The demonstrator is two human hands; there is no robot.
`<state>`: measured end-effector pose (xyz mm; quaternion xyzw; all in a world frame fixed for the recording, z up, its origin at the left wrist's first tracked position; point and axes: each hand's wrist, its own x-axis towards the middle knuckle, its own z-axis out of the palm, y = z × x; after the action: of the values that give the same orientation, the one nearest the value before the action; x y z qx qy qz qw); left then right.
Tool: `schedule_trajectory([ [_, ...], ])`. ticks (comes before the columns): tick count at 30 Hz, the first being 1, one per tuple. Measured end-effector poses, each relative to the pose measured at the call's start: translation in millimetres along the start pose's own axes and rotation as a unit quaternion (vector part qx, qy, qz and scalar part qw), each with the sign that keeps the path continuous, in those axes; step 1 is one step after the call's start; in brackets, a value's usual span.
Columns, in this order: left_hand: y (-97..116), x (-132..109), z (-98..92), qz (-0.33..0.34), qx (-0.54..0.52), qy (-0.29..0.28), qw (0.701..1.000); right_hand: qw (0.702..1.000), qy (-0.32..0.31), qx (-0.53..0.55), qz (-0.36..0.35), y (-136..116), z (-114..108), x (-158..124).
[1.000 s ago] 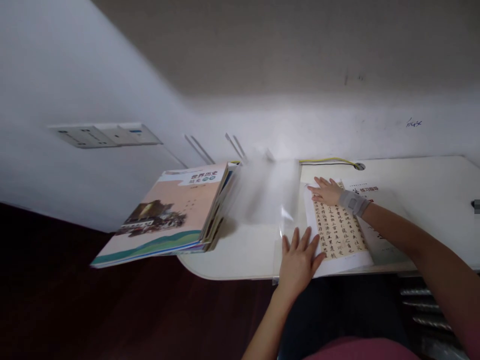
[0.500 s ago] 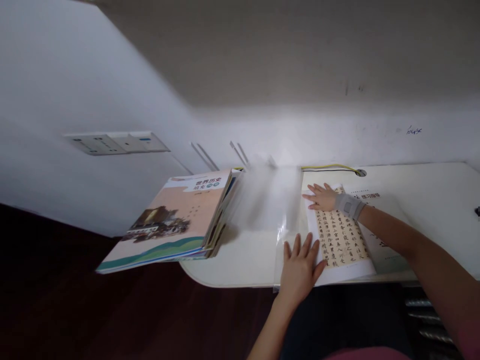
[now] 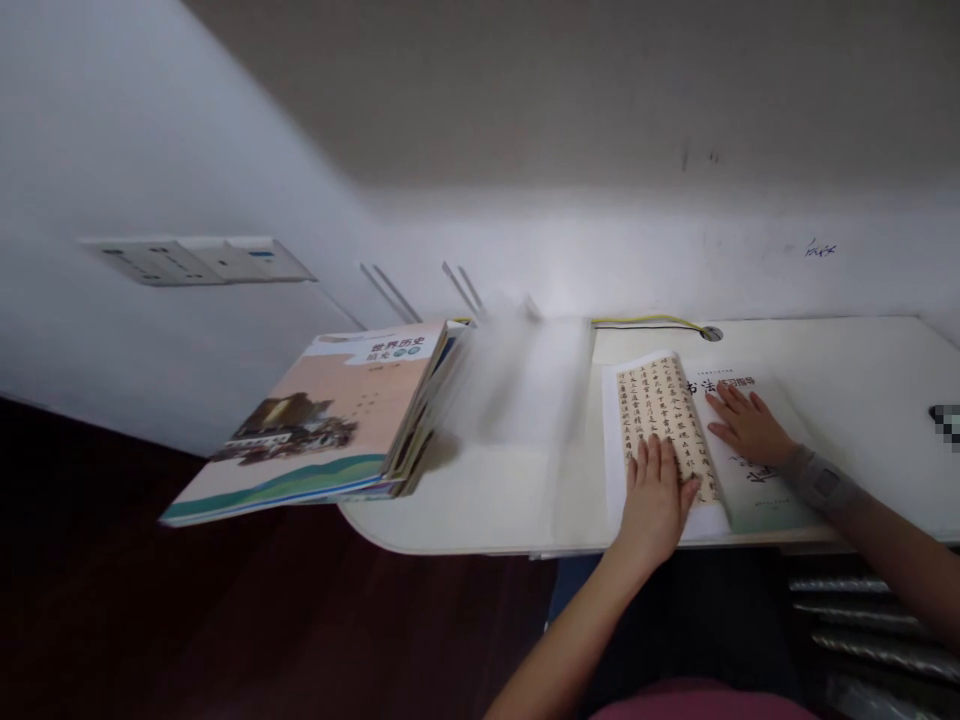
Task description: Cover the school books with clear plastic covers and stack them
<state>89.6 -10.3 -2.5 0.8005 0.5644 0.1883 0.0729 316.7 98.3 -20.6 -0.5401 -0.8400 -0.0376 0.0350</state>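
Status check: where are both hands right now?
Left hand flat on calligraphy sheet. Right hand on calligraphy practice book. Blurred plastic sleeve left of sheet.

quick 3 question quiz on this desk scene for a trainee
1. Which of the person's hands lies on the sheet of printed Chinese calligraphy?
2. True or false: the grey wrist brace is on the left wrist.
3. Fill the gap: the right hand rests on the cover of a book titled as a ____ practice guide.

Key: 1. the left hand; 2. false, it is on the right wrist; 3. calligraphy
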Motion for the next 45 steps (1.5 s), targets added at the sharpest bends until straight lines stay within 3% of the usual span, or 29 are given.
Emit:
schedule_trajectory([
  [4,16,14,15.9,-0.002,0.027,-0.02,0.999,1.0,-0.002,-0.02,0.016,20,1,-13],
  [10,17,12,24.5,0.024,0.075,-0.006,0.997,1.0,-0.012,-0.016,0.014,33,-2,-20],
  [27,-8,4,13.7,0.053,0.141,-0.015,0.988,1.0,0.014,-0.019,-0.012,36,4,-18],
  [31,-14,4,8.8,0.032,0.143,-0.018,0.989,1.0,0.017,-0.022,-0.012,36,4,-17],
  [34,-2,4,5.8,0.031,0.131,-0.008,0.991,0.999,0.018,-0.026,-0.011,36,4,-17],
  [37,26,2,6.5,0.061,0.095,0.002,0.994,0.999,0.022,-0.03,-0.012,36,4,-17],
  [40,49,4,11.0,0.033,0.074,-0.022,0.996,0.999,0.031,-0.035,-0.016,36,5,-17],
  [45,50,7,20.8,-0.009,0.091,-0.026,0.995,0.999,0.03,-0.036,-0.019,37,5,-17],
])
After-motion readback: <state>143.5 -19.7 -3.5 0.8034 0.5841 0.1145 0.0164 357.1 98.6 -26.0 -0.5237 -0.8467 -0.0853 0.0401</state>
